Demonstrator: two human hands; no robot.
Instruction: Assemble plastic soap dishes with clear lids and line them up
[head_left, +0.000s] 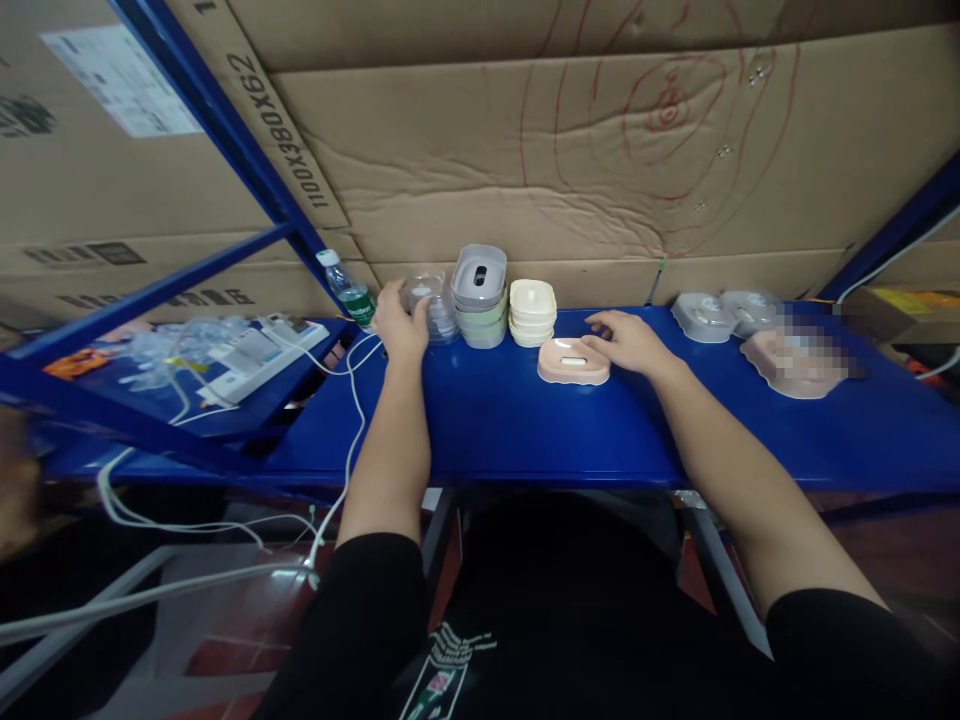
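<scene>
Clear plastic containers meet the left hand beside stacked grey-and-green containers.

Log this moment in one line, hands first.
left hand: at clear plastic stack | right hand: at edge of pink dish | between: grey-green stack, cream stack | surface: blue table

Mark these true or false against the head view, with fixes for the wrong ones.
1. The right hand is at the pink container. True.
2. The bottle has a red cap. False: its cap is white.
3. A grey container sits above green ones. True.
4. The cream stack is to the right of the pink container. False: it is to the left and farther back.
5. The left hand is beside clear plastic pieces. True.
</scene>
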